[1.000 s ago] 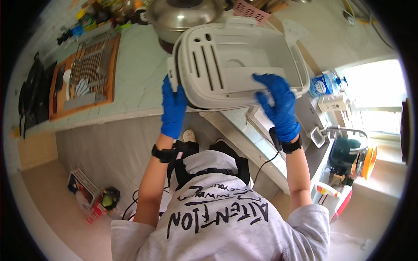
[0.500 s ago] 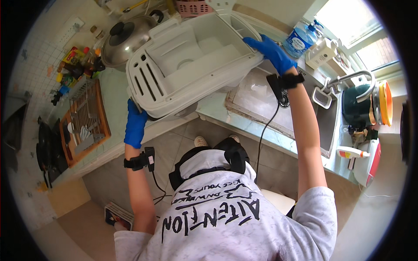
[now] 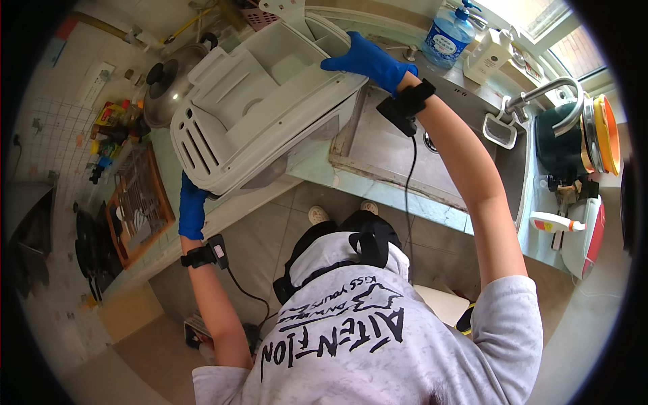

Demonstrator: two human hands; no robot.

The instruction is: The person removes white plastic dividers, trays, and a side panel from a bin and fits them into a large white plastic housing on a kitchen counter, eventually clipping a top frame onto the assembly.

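A large light-grey plastic dish rack box (image 3: 250, 145), with long slots and two round holes at its left end, is held tilted above the counter. My left hand (image 3: 193, 208), in a blue glove, grips its near left corner from below; those fingertips are hidden under the rim. At the far right end my right hand (image 3: 374, 64), gloved in blue too, is closed on the rim. Its thumb side lies over the edge. Inside the box I see open compartments and no dishes.
To the right lies a steel sink (image 3: 395, 148) with a curved tap (image 3: 567, 101). A blue soap bottle (image 3: 448, 37) stands behind it. Left of the box are a lidded pan (image 3: 169, 88), condiment bottles (image 3: 115, 128) and a wooden-framed utensil tray (image 3: 138, 209).
The dish rack box has shifted left in the view, and both hands have moved with it. More of the sink basin now shows. Both hands keep their hold.
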